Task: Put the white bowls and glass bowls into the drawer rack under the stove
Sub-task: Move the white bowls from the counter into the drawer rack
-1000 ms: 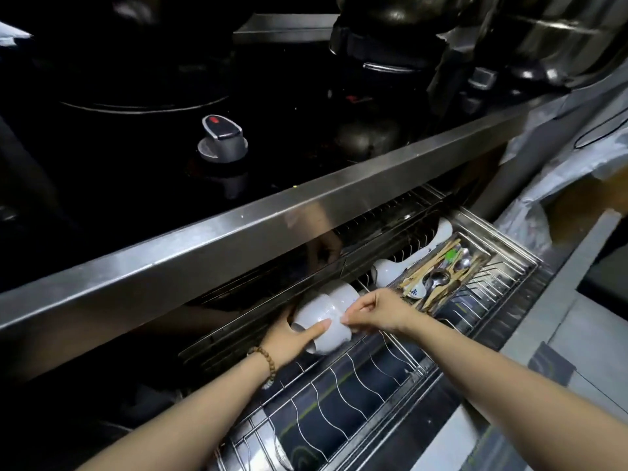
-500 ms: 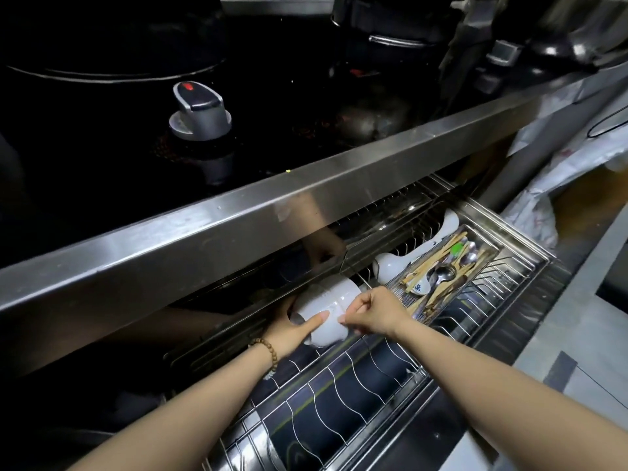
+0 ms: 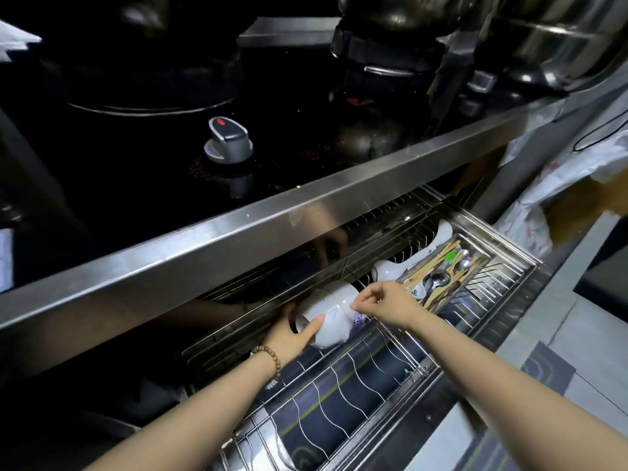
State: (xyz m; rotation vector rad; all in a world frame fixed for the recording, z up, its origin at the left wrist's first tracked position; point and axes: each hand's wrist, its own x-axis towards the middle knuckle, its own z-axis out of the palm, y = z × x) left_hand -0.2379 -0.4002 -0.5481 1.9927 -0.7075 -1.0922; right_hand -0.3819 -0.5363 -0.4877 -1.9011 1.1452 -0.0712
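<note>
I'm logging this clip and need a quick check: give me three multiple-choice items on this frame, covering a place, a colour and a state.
1. Where is the cutlery tray?
A. at the drawer rack's right end
B. on the stove
C. left of the bowls

2. What colour marks the stove knob?
A. green
B. red
C. yellow

3. How are the white bowls handled?
A. untouched
B. left hand only
C. both hands on them

Answers: 1 A, it sits at the right end of the drawer rack; 2 B, a red mark tops the knob; 3 C, the left hand grips the stack and the right hand touches its rim.

stove knob (image 3: 228, 140), cutlery tray (image 3: 441, 277), pots (image 3: 401, 35)
</note>
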